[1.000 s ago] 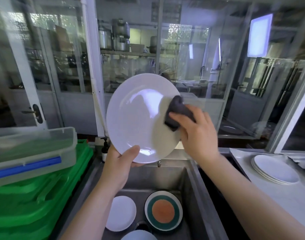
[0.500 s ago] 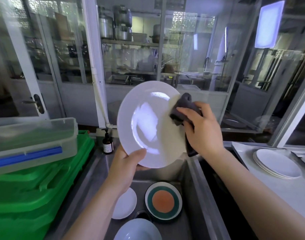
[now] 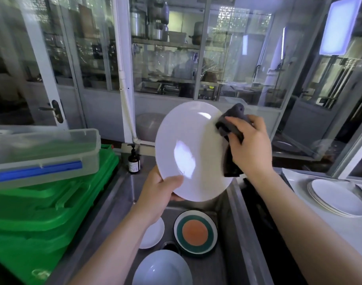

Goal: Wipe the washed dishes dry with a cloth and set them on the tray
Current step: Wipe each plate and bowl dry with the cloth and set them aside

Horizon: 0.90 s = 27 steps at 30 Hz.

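Note:
A large white plate (image 3: 188, 153) is held up, tilted, over the steel sink (image 3: 227, 264). My left hand (image 3: 159, 192) grips its lower left rim, thumb on the face. My right hand (image 3: 250, 147) grips a dark grey cloth (image 3: 230, 128) and presses it against the plate's upper right rim. In the sink lie a small white plate (image 3: 153, 233), a green-ringed plate with an orange centre (image 3: 195, 232) and a pale blue bowl (image 3: 162, 268). A stack of white plates (image 3: 338, 197) sits on the white tray (image 3: 311, 214) at the right.
Green crates (image 3: 42, 212) are stacked at the left with a clear lidded box (image 3: 44, 153) on top. A brown pump bottle (image 3: 134, 161) stands at the sink's back left corner. Glass partitions rise behind the sink.
The plate has come down and to the right and has tilted. My right hand has slid the cloth from the plate's right middle toward its upper right rim. The view has tipped downward.

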Each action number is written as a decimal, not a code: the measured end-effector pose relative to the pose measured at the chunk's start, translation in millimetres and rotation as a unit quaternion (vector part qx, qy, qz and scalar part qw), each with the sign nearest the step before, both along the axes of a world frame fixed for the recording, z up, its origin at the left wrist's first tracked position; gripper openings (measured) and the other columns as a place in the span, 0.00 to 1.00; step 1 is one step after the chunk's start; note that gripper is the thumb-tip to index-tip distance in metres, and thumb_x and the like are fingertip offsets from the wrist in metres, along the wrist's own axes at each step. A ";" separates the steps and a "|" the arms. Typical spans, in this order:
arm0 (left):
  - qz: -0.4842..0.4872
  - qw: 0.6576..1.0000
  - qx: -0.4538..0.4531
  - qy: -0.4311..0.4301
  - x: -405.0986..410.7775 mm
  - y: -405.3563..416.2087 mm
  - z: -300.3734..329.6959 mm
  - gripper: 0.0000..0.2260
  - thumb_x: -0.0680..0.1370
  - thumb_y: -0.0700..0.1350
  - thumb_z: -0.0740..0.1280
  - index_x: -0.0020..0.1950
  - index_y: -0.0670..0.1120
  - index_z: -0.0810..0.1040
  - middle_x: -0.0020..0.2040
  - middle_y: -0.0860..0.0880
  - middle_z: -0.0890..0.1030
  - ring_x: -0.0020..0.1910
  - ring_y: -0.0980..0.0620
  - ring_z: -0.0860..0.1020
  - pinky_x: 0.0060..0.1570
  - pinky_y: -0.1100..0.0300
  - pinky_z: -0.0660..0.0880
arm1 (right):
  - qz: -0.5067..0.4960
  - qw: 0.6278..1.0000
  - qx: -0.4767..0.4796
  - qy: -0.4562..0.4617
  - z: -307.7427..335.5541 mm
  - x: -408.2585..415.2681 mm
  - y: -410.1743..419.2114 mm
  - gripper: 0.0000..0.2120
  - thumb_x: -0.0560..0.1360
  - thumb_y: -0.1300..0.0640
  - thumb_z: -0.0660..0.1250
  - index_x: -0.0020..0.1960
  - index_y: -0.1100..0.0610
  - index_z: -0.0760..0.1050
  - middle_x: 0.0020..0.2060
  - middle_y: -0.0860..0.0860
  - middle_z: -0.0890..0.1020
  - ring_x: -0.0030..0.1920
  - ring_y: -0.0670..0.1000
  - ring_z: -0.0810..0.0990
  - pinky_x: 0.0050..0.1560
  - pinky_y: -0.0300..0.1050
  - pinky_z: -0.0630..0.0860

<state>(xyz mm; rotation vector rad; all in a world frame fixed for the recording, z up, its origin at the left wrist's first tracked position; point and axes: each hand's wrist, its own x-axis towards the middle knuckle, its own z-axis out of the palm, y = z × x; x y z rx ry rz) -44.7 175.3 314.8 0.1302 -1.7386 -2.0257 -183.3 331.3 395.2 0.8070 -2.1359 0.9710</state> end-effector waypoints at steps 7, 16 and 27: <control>0.017 0.999 -0.043 0.017 -6.3 6.0 3.0 0.17 0.69 0.38 0.64 0.50 0.56 0.82 0.48 0.50 0.85 0.50 0.51 0.82 0.45 0.56 0.80 | 0.182 0.975 0.102 0.076 -28.7 61.7 -24.4 0.18 0.72 0.61 0.64 0.60 0.52 0.80 0.60 0.58 0.77 0.54 0.62 0.77 0.53 0.50 0.75; 0.036 0.999 -0.008 -0.012 3.3 8.0 -5.6 0.17 0.68 0.41 0.64 0.56 0.51 0.77 0.48 0.52 0.85 0.46 0.51 0.83 0.36 0.56 0.79 | 0.010 0.998 0.002 -0.056 -19.8 6.6 -8.6 0.19 0.76 0.60 0.65 0.65 0.48 0.76 0.60 0.55 0.72 0.57 0.58 0.75 0.55 0.42 0.69; 0.020 0.995 -0.091 -0.022 -5.8 20.2 5.9 0.18 0.68 0.39 0.62 0.53 0.55 0.79 0.47 0.55 0.84 0.49 0.55 0.82 0.44 0.55 0.81 | 0.126 0.992 -0.004 0.020 -4.1 52.7 -57.1 0.21 0.73 0.61 0.67 0.65 0.50 0.76 0.62 0.55 0.74 0.57 0.57 0.76 0.54 0.36 0.65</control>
